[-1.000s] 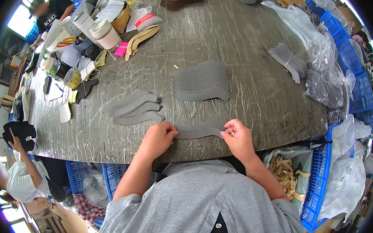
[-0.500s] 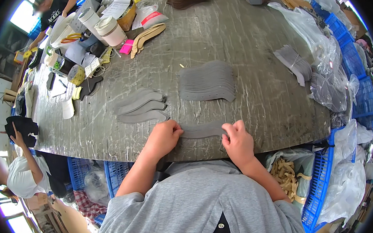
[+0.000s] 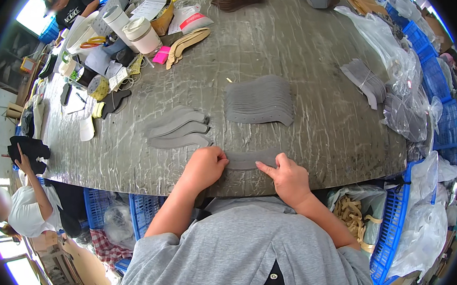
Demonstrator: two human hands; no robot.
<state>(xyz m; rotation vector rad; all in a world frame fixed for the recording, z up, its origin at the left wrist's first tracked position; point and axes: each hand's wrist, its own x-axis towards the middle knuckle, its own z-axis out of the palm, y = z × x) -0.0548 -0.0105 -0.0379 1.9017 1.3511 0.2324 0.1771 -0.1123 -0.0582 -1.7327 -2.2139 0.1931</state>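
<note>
Since a second ago, the right hand (image 3: 289, 180) had moved off the strip's right tip and turned, and it now pointed left along the strip's near edge. Its digits were spread, with one stretched out so its tip met that edge, and another bent above it by the right end. The left hand (image 3: 204, 168) still pinched the left end between thumb and finger. The long, thin, dark grey strip (image 3: 245, 159) lay between the two hands on the big, dark, shiny, wrinkly table (image 3: 307, 57), near the table's front edge. Just past the left hand was a small group of wavy grey pieces (image 3: 179, 141), lying one above the next. Beyond the strip sat a wide, fanned pile of grey pieces (image 3: 259, 100), with a row of tiny holes along its near edge. Far to the right was a tied grey bundle (image 3: 366, 84), close to some clear, crinkly plastic (image 3: 398, 72). On the far left side stood a round white tub (image 3: 142, 37), with a bright pink piece (image 3: 162, 55) and curvy tan strips (image 3: 187, 43) near it. Low on the right, a blue plastic crate (image 3: 396, 226) stood beside a bag of tan scraps (image 3: 350, 216). Off to the left, another person in a white top (image 3: 32, 212) touched a floppy black piece (image 3: 34, 153).
</note>
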